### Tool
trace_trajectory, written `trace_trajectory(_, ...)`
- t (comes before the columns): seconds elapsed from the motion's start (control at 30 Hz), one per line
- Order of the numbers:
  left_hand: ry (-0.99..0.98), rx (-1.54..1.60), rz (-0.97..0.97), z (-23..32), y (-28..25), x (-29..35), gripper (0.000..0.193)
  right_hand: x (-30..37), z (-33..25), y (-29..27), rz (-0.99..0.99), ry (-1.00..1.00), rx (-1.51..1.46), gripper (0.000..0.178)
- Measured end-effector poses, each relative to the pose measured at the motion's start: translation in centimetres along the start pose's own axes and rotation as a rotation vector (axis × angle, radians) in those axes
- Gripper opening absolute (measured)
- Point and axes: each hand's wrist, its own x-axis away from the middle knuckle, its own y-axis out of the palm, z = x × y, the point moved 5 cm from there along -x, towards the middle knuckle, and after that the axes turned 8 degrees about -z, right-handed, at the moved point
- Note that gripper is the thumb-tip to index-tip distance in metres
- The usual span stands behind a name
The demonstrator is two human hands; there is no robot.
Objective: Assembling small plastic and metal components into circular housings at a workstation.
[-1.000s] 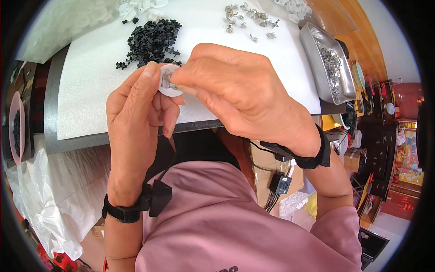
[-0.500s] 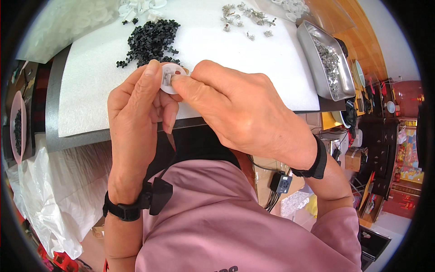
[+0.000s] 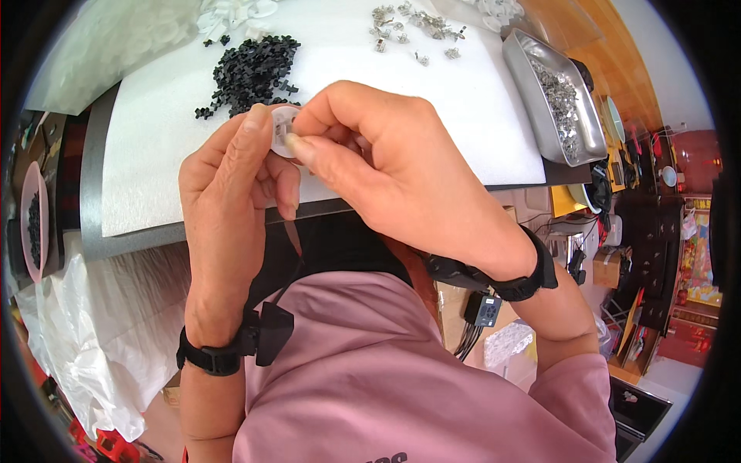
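My left hand (image 3: 231, 185) pinches a small round white plastic disc (image 3: 282, 139) between thumb and fingers, just above the table's near part. Some small metal detail shows on the disc's face. Against its right side, the thumb and forefinger of my right hand (image 3: 386, 162) come together at the disc; whether a small part sits between these fingertips is hidden. Just beyond my hands lies a heap of small black cross-shaped plastic parts (image 3: 251, 73) on the white foam sheet (image 3: 432, 116).
A metal tray (image 3: 532, 92) of small metal parts stands at the right. Loose metal clips (image 3: 421, 27) lie at the back, white plastic pieces (image 3: 231, 17) behind the black heap. A clear plastic bag (image 3: 108, 46) occupies the back left, and a pink bowl (image 3: 35, 220) is at far left.
My right hand has turned, its thumb now in front and its forefinger raised at the disc's edge. The left hand keeps the disc in nearly the same place.
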Motion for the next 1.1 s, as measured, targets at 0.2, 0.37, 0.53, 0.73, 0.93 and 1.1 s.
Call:
trace_trajectory(0.2, 0.019, 0.003, 0.034, -0.1, 0.1, 0.0, 0.034, -0.6, 1.4, 0.7, 0.016, 0.150, -0.128, 0.018)
trace_trajectory(0.37, 0.033, 0.002, 0.025, -0.2, 0.1, -0.1, 0.033, -0.7, 2.2, 1.3, 0.048, 0.185, -0.170, 0.018)
trace_trajectory(0.53, 0.065, -0.010, 0.021, -0.2, 0.2, 0.0, 0.033, -0.7, 2.8, 1.7, 0.101, 0.137, -0.240, 0.018)
trace_trajectory(0.73, 0.076, -0.087, 0.058, -0.3, 0.2, 0.2, 0.034, -0.8, 3.0, 1.7, 0.057, 0.200, -0.319, 0.017)
trace_trajectory(0.93, 0.082, -0.132, 0.029, -0.1, 0.3, 0.3, 0.035, 0.1, 2.4, 1.5, 0.033, 0.171, -0.436, 0.015)
trace_trajectory(1.1, 0.068, -0.095, 0.036, -0.3, 0.2, 0.2, 0.035, 0.1, 2.5, 1.4, -0.012, 0.231, -0.396, 0.011)
